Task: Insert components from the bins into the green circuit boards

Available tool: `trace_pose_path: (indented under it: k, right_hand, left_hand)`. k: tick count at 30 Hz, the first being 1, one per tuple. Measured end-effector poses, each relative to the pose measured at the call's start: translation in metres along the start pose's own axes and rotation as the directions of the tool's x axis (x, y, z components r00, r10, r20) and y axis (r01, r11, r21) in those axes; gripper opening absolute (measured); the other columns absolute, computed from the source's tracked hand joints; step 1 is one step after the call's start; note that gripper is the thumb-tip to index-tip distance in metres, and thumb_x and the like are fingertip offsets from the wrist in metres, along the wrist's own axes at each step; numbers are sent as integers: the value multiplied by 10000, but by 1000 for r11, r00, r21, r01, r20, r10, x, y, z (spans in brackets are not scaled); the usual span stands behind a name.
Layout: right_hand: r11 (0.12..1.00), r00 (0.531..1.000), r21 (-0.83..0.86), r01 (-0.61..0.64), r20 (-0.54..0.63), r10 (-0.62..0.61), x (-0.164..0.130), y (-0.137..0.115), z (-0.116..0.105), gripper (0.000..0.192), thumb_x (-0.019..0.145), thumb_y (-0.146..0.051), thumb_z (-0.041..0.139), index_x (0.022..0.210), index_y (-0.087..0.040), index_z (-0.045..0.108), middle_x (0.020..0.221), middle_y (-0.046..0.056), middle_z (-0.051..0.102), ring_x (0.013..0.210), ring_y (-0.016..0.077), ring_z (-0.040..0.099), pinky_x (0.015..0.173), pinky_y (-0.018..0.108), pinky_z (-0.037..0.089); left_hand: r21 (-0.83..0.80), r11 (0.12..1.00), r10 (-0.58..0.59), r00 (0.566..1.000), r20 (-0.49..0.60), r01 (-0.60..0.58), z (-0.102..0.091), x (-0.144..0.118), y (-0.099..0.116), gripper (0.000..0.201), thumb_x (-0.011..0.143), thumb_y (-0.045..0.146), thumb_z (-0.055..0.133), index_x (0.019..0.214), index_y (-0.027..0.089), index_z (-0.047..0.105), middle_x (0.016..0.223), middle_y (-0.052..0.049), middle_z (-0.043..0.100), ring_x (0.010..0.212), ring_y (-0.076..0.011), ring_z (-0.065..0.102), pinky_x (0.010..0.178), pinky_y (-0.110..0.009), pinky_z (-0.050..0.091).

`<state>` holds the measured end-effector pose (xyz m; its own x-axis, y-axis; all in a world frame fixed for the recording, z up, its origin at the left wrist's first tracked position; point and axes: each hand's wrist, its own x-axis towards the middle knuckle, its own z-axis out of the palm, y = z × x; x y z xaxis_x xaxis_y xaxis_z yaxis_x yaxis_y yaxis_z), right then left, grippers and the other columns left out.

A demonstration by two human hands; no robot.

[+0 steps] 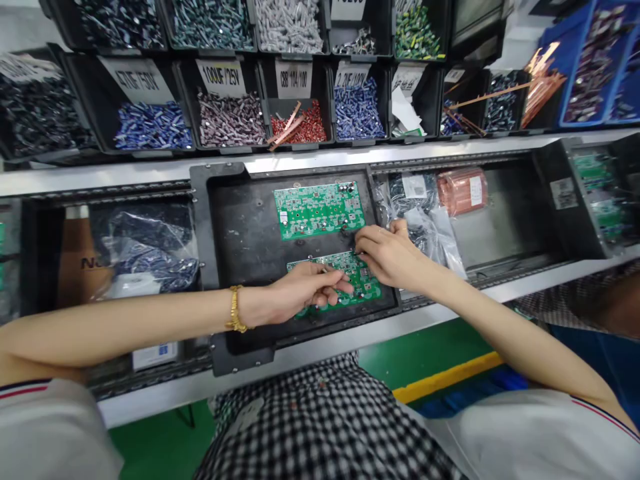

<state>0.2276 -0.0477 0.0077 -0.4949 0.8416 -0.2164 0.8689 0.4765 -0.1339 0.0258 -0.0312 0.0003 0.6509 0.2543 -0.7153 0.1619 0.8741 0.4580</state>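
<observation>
Two green circuit boards lie in a black tray (240, 230). The far circuit board (320, 210) is fully in view, with small components along its edges. Over the near circuit board (367, 287) are both my hands, which hide much of it. My left hand (300, 291), with a gold bracelet at the wrist, hovers above its left and middle part. Its fingers are curled, with thumb and forefinger together; what they hold is too small to name. My right hand (390, 252) pinches at the board's far right corner, and its fingertips hide whatever is between them.
Labelled black bins of loose components, such as blue capacitors (153, 125) and red parts (310, 123), line the back. Bagged components (150, 247) lie left of the tray. A copper-coloured packet (461, 190) and clear bags are to the right. A metal rail (320, 340) runs along the front.
</observation>
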Motion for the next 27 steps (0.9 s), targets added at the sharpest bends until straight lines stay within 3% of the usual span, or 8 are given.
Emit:
trace_pose_path:
  k: [3,8,13,15,20,24,27]
  right_hand:
    - [998,998,-31,60,12,-59,3,4,2,214,803,-39,391,820,-126,586,980,97,628,862,208,535,706,341,188]
    - [987,993,-105,119,10,-118,3,4,3,188,812,-53,411,810,-118,587,935,101,609,854,219,500,718,349,199]
    - [965,993,-237,109,-13,-115,-2,-3,9,188,836,-50,405,813,-117,579,898,115,599,886,245,495,738,361,217]
    - [979,995,-189,79,-40,-88,-4,-4,8,179,868,-85,410,804,-123,573,869,101,612,864,234,519,749,358,224]
    - [971,972,236,18,-233,38,0,-15,-3,130,903,-262,486,902,-155,561,919,43,667,782,154,577,748,312,238]
    - [966,947,251,58,-319,25,8,-28,-11,153,906,-222,448,839,-163,572,878,37,694,765,147,592,750,322,229]
    - [973,942,222,58,-334,20,7,-25,-14,158,902,-199,439,825,-156,570,859,27,693,736,139,589,744,326,221]
  left_hand:
    - [12,998,56,998,-21,-56,0,6,4,190,868,237,602,854,51,634,872,-137,677,492,-53,541,431,-154,364]
    - [-49,997,49,995,-90,-53,3,10,14,159,927,168,492,860,67,594,938,-153,685,675,-144,676,633,-233,514]
    - [-6,998,59,989,-139,-60,2,10,17,197,927,230,506,788,91,516,828,-127,695,524,-93,608,493,-185,437]
    - [-20,998,50,984,-168,-54,2,10,18,211,923,233,515,775,83,526,776,-107,685,469,-57,543,451,-164,388]
    - [-157,982,72,979,-190,-103,6,14,15,244,902,230,550,716,74,569,664,-44,625,472,-34,477,472,-151,371]
    - [-232,966,71,982,-173,-110,10,11,12,296,894,244,564,642,88,567,555,-2,526,506,-47,484,507,-158,379]
    - [-44,994,90,982,-166,-99,-8,3,35,231,887,212,576,708,73,619,609,-36,578,526,-57,485,516,-180,380]
